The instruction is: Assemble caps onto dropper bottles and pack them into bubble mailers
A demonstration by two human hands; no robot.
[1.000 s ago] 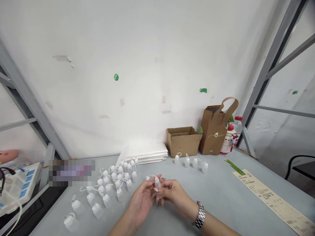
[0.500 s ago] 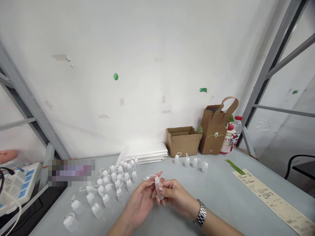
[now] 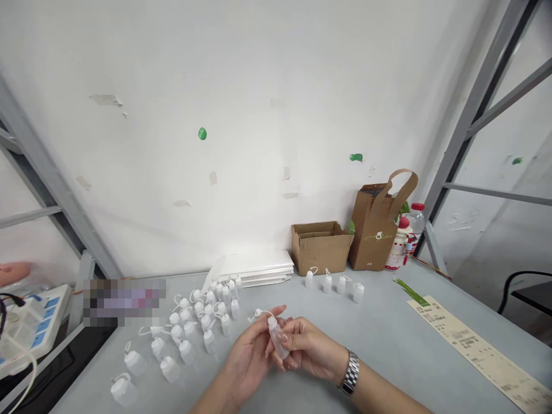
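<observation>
Between my two hands, above the tabletop, is a small translucent squeeze bottle [image 3: 278, 340], tilted, with its tethered cap [image 3: 257, 313] off the nozzle and hanging out to the left. My right hand [image 3: 313, 348] pinches the bottle body between thumb and fingers. Cupped against the bottle's left side is my left hand [image 3: 250, 353], its fingers partly hidden behind the bottle. A group of similar white bottles [image 3: 185, 351] stands on the table to the left. Several more bottles [image 3: 328, 284] stand in a row at the back right.
Against the wall are stacked white envelopes [image 3: 259, 267], a cardboard box [image 3: 323, 253], a brown paper bag [image 3: 373, 241] and drink bottles [image 3: 416, 221]. A printed paper strip [image 3: 470, 342] lies on the right. A power strip [image 3: 45, 328] is at far left.
The bottle in my hands has tipped further left and dropped slightly. My right hand has turned a little with it. The standing bottles have not moved.
</observation>
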